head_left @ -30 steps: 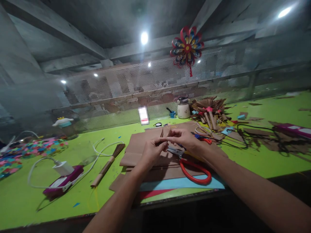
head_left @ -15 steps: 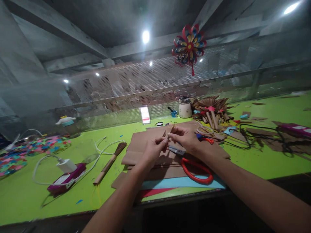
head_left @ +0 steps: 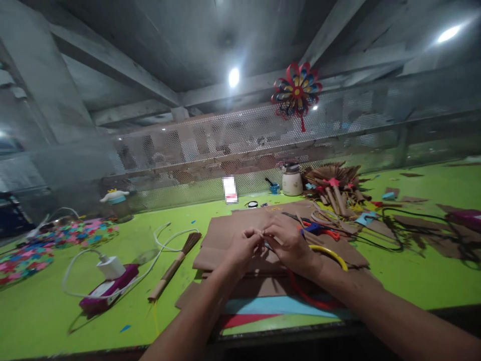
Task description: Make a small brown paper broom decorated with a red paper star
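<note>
Over a stack of brown paper (head_left: 221, 235), my left hand (head_left: 244, 248) and my right hand (head_left: 289, 243) meet at the fingertips. Both are pinched closed; whatever is between the fingers is too small and blurred to name. Scissors with red and yellow handles (head_left: 330, 254) lie under my right hand and wrist, their blades mostly hidden. Blue-and-red scissors (head_left: 317, 229) rest just beyond it. Light blue paper (head_left: 248, 304) and red paper (head_left: 246, 320) stick out beneath the stack near the table's front edge.
A rolled brown paper bundle (head_left: 175, 268), a white cable and a purple power strip (head_left: 108, 291) lie left. Colourful stars (head_left: 86, 233) are further left. Behind stand a phone (head_left: 230, 189) and a jar (head_left: 292, 180); pleated paper pieces (head_left: 334, 183) and scraps are right.
The view has tilted up, so the table sits lower. My hands have drawn together, and my right hand now covers the blades of the red-handled scissors; a yellow handle part shows.
</note>
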Action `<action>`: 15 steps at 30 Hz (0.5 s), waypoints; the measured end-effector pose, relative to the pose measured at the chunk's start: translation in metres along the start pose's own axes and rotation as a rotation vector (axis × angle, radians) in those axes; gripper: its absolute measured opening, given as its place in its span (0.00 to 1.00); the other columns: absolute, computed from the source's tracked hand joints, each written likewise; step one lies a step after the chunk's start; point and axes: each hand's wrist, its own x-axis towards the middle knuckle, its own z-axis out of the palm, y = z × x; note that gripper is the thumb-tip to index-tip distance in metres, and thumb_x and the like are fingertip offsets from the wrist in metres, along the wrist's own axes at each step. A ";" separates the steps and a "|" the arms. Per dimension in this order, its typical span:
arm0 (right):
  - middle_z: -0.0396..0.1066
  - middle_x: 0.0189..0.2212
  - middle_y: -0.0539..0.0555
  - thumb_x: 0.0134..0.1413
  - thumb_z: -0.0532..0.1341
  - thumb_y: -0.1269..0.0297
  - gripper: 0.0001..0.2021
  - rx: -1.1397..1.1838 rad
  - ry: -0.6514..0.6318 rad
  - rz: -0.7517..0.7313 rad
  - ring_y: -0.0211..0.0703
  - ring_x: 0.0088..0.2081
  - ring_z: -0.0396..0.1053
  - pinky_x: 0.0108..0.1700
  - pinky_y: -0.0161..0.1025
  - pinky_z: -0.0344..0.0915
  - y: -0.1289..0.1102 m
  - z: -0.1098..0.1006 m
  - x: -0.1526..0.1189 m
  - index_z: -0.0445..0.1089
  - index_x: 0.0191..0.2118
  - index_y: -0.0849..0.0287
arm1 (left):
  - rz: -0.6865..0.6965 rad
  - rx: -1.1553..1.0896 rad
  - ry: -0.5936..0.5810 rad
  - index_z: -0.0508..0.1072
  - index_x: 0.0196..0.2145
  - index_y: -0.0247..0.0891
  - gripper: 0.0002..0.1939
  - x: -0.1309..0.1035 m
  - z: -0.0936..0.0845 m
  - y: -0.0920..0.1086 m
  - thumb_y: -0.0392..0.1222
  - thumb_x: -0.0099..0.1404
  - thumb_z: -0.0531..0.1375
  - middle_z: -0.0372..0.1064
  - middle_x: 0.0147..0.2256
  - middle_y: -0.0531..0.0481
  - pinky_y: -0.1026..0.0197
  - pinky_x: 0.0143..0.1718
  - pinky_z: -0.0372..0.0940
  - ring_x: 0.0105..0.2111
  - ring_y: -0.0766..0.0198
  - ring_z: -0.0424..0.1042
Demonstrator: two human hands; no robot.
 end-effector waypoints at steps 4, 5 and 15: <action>0.67 0.29 0.55 0.54 0.53 0.73 0.05 -0.049 0.016 -0.052 0.42 0.33 0.61 0.36 0.40 0.60 -0.001 0.002 0.000 0.64 0.31 0.59 | -0.007 -0.087 -0.007 0.66 0.20 0.31 0.08 0.000 -0.001 0.002 0.37 0.44 0.63 0.61 0.17 0.55 0.70 0.21 0.52 0.17 0.75 0.59; 0.67 0.29 0.55 0.54 0.53 0.73 0.05 -0.058 0.016 -0.047 0.43 0.34 0.61 0.36 0.40 0.60 -0.001 0.003 0.000 0.64 0.31 0.59 | 0.003 -0.087 -0.013 0.66 0.20 0.31 0.08 0.000 -0.002 0.001 0.37 0.44 0.62 0.61 0.17 0.55 0.70 0.21 0.51 0.17 0.75 0.59; 0.65 0.29 0.54 0.52 0.55 0.73 0.03 -0.029 -0.109 0.025 0.43 0.34 0.61 0.36 0.40 0.60 0.001 -0.005 0.001 0.64 0.33 0.59 | -0.003 -0.027 -0.036 0.66 0.18 0.32 0.05 0.000 -0.004 0.001 0.36 0.45 0.60 0.60 0.15 0.55 0.69 0.19 0.48 0.15 0.73 0.58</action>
